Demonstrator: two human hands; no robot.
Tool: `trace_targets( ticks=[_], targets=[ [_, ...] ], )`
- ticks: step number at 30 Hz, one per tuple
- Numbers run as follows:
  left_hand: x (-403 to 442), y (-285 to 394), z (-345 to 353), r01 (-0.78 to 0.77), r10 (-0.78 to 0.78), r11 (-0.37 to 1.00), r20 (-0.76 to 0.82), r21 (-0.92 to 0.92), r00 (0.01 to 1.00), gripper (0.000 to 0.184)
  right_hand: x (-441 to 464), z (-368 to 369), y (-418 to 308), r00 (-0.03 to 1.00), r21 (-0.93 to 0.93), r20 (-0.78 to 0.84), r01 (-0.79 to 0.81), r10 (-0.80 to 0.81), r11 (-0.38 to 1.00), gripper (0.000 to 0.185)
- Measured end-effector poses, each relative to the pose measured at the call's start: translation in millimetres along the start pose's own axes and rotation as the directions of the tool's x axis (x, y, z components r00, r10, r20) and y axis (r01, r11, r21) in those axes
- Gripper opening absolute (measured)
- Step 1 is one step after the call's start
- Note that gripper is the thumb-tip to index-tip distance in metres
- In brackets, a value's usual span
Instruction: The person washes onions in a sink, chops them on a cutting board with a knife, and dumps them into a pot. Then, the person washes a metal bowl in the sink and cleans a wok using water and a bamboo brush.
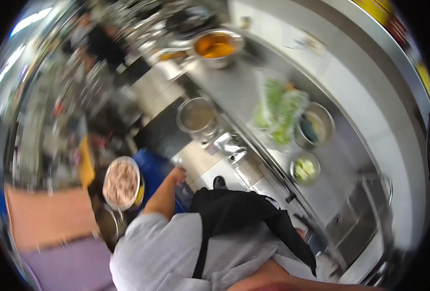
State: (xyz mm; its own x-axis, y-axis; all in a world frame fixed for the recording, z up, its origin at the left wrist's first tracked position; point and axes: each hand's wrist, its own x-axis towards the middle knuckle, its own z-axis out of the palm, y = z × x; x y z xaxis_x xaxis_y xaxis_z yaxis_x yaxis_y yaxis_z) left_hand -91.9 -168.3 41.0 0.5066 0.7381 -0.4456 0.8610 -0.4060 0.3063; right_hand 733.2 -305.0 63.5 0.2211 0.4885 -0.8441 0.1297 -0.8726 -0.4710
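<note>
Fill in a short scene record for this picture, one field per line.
Setting: kitchen, partly motion-blurred
Left hand: beside a blue object; grip unclear
Right hand: not clearly visible
Near the left arm: white dish of pale pink food
Counter: orange food in a metal bowl, bagged greens, pale green pieces in another bowl
Clothing: grey top, black apron

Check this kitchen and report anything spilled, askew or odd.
Nothing clearly stands out. The pale pink food sits within its oval tray, and the bagged greens lie on the steel counter. Blur may hide small spills.
</note>
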Motion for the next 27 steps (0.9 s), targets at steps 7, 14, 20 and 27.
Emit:
trace_targets(
  ticks=[7, 14, 20, 27],
  targets=[
    [-63.6, 9.2, 57.7, 0.338, -0.518, 0.683, -0.104, -0.648, 0.849, 0.044, 85.2, 102.7, -93.1, 0.957, -0.428, 0.289, 0.166, -0.039, 0.888, 0.026],
    [-131.0, 92.9, 67.6, 0.596, -0.708, 0.064, 0.384, -0.8, 0.592, 0.033, 149.2, 220.6, -170.1, 0.746, -0.529, 0.575, 0.653, -0.337, 0.542, 0.016],
    [-141.8, 59.4, 96.2, 0.453, -0.755, 0.098, 0.23, -0.886, 0.614, 0.038, 70.4, 309.9, -289.2, 0.848, -0.584, 0.501, 0.477, -0.171, 0.656, 0.015],
    [-183.8, -28.8, -55.4, 0.104, -0.859, 0.169, -0.095, -0.98, 0.503, 0.042, 53.4, 395.2, -368.7, 0.908, -0.73, 0.419, 0.324, 0.019, 0.602, 0.014]
  ],
)
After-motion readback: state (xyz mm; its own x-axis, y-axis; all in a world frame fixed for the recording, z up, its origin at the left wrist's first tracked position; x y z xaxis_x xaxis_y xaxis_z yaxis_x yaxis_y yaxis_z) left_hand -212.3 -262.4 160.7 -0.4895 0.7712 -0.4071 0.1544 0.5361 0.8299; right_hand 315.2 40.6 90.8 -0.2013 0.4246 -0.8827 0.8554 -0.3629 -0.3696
